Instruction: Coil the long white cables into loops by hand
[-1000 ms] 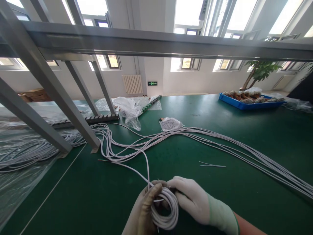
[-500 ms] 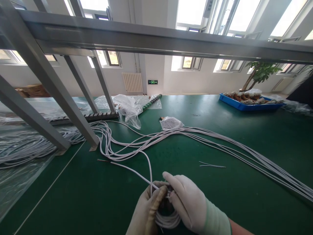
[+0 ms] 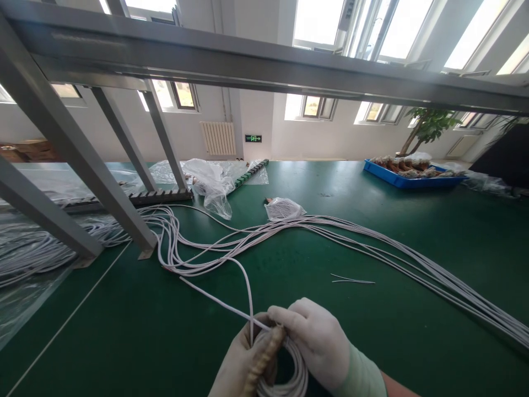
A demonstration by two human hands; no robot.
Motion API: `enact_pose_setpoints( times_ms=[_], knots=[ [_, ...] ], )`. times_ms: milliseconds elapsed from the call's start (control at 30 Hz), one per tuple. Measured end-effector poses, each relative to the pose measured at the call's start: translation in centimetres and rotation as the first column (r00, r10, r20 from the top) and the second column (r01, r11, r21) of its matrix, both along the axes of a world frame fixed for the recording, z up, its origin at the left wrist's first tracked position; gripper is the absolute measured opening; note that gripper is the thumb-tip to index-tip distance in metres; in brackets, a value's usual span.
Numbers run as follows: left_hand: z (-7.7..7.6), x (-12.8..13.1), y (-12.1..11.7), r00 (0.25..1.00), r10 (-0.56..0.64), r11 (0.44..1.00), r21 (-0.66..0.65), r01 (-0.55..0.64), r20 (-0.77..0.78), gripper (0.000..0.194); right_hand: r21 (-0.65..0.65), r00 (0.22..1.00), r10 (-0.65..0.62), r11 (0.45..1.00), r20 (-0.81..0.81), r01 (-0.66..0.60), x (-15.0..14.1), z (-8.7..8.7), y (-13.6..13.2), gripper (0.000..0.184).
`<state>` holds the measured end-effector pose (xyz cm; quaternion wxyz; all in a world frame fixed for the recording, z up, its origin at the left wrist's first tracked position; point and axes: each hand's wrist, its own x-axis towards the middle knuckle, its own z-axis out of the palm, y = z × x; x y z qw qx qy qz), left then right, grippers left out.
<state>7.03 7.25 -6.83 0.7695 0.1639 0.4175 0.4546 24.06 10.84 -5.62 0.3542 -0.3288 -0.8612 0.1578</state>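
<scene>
Both my hands, in whitish work gloves, meet around a coil of white cable [image 3: 298, 368] near the bottom of the view. My left hand [image 3: 254, 355] is closed on the coil, its thumb pressed across the top. On the coil's right upper side, my right hand [image 3: 318, 339] has its fingers bent in against the left thumb; the fingertips are partly hidden. From the coil, a loose cable end [image 3: 215, 299] runs out to the upper left. Another length of cable [image 3: 249, 286] curves up from it towards the cable bundle [image 3: 248, 242].
Grey metal frame legs [image 3: 144, 242] stand on the green table [image 3: 413, 331] at left, beside plastic sheeting and more cable. Two thin short ties [image 3: 353, 280] lie at right. Behind the bundle are a bag of small white pieces [image 3: 285, 209] and a blue tray [image 3: 407, 179].
My right hand's fingers have drawn in closer to my left thumb, and more of the coil's ring shows. The whole view has shifted slightly.
</scene>
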Motion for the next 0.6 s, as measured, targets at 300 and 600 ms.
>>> enact_pose_setpoints(
  times_ms=[300,600],
  knots=[
    [1.5,-0.5,0.1,0.998,-0.04,0.998,-0.043,0.038,-0.049,0.049,-0.329,0.95,-0.115,0.944,-0.291,0.014,1.1,0.1,0.7,0.032],
    [1.9,-0.7,-0.1,0.993,-0.033,0.995,-0.1,0.022,-0.109,0.056,-0.664,0.94,-0.007,0.71,-0.341,-0.236,2.7,0.6,1.5,0.004]
  ],
)
